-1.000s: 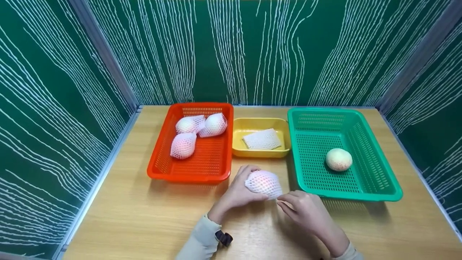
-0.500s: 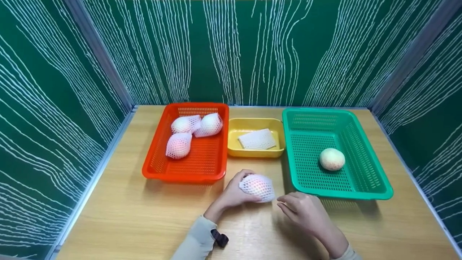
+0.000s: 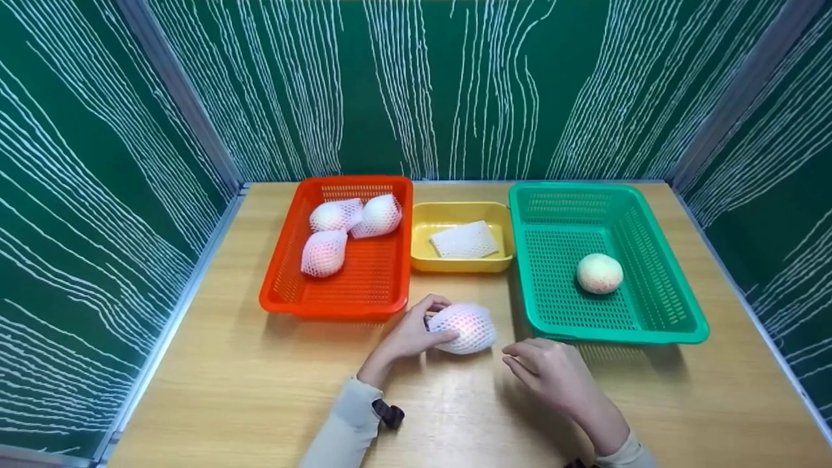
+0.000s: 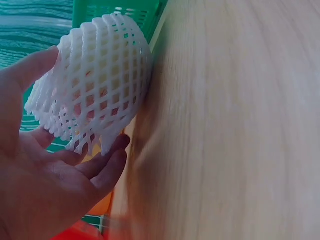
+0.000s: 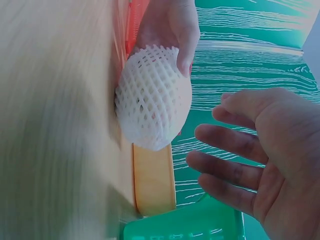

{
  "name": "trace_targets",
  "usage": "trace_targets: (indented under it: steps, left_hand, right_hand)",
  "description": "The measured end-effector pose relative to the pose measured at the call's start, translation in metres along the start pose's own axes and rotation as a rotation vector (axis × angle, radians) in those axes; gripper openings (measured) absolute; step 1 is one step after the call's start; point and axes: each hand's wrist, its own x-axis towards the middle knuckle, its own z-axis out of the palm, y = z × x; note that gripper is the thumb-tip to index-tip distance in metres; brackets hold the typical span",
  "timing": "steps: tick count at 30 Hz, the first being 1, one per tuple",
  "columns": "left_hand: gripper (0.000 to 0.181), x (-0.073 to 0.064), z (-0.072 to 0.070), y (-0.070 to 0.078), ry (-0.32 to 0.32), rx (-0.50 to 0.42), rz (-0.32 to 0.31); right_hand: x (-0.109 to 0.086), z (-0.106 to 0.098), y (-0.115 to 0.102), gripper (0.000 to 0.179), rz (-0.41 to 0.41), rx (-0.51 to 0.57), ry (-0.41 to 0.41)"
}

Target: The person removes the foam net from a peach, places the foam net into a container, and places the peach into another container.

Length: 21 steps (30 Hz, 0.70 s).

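A round, pinkish-white peach point(image 3: 469, 328) in a white foam net lies low over the wooden table, between the red and green baskets. My left hand point(image 3: 411, 335) holds it at its left end. In the left wrist view the thumb presses the foam net point(image 4: 100, 75) from one side, and the fingers point(image 4: 107, 172) curl by its ragged open end. My right hand point(image 3: 552, 377) hovers to the right of the peach, apart from it. Its fingers point(image 5: 230, 167) are loosely bent with nothing in them.
The red basket point(image 3: 338, 311) at left bears several netted peaches, three in view point(image 3: 324, 253). A yellow tray point(image 3: 461, 265) in the middle holds a flat foam net point(image 3: 465, 240). One bare peach point(image 3: 599, 273) sits in the green basket point(image 3: 617, 335). Green walls surround the table.
The right hand's fingertips have come away from the foam net's end. My left hand has drawn the netted peach a little to the left and lowered it toward the table.
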Motion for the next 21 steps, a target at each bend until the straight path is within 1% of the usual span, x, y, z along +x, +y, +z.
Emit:
trace_targets:
  steps: [3,4,7,10,11,13,17,19,21]
  left_hand:
    - [0.056,0.001,-0.003,-0.001,-0.036,-0.056,0.000]
    - [0.057,0.002,-0.004,0.000,-0.046,-0.062,0.015]
    - [0.062,0.004,-0.006,0.003,-0.078,-0.026,0.033]
    - [0.062,0.002,-0.006,0.008,-0.094,0.064,0.036]
    - [0.062,0.001,-0.006,0.011,-0.095,0.096,0.026]
    - [0.065,-0.001,-0.005,0.016,-0.090,0.157,0.026]
    - [0.066,-0.005,-0.001,0.024,-0.093,0.316,0.039]
    - [0.065,-0.006,0.002,0.026,-0.106,0.386,0.036]
    - [0.065,-0.008,0.005,0.025,-0.127,0.428,0.024]
  right_hand:
    - [0.000,0.000,0.002,0.008,-0.010,0.007,0.000]
    - [0.000,-0.001,0.003,0.008,-0.010,0.009,0.000]
    - [0.001,-0.001,0.005,0.008,0.001,0.015,-0.005]
    - [0.001,-0.001,0.005,0.008,0.014,0.010,-0.019]
    - [0.000,0.000,0.005,0.008,0.017,0.008,-0.026]
    - [0.000,0.001,0.005,0.008,0.022,0.006,-0.038]
    - [-0.001,0.003,0.004,0.007,0.034,0.011,-0.048]
    - [-0.003,0.005,0.004,0.007,0.034,0.013,-0.048]
    - [-0.005,0.007,0.004,0.007,0.033,0.018,-0.051]
